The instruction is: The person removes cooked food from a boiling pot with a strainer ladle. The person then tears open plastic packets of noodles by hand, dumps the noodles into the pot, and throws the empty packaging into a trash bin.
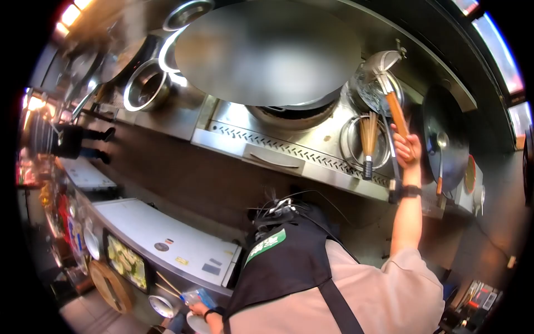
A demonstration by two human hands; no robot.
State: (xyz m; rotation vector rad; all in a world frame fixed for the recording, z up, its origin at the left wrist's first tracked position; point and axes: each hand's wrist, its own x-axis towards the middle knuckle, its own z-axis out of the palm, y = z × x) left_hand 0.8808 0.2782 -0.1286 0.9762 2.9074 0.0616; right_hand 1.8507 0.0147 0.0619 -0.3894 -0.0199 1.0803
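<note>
The right hand (pixel 408 149) was closed around the wooden handle of a long tool (pixel 397 116), whose metal end pointed into a steel pot (pixel 400 94) at the right of the range. From where I stood, the handling looked under way: the tool was up in the grip and not yet laid down, though I couldn't tell whether any stage was finished. Inside that pot something pale and shiny (pixel 362 93) showed, perhaps water. Just beside the hand, a bamboo brush (pixel 369 136) lay across a round metal bowl (pixel 344 142), untouched.

The left hand (pixel 197 308) was low by the apron, at a clear and blue packet (pixel 203 296); I couldn't tell whether it gripped it. Near it were 2 thin sticks (pixel 168 282) and a white bowl (pixel 151 303), its contents unclear. A black tray (pixel 147 278) by the white worktop (pixel 161 231) held pale yellow and green food (pixel 125 259).

On the far right, a ladle (pixel 441 146) rested in a dark wok (pixel 457 125). A steel pot at upper left (pixel 128 92) had a dark interior.
</note>
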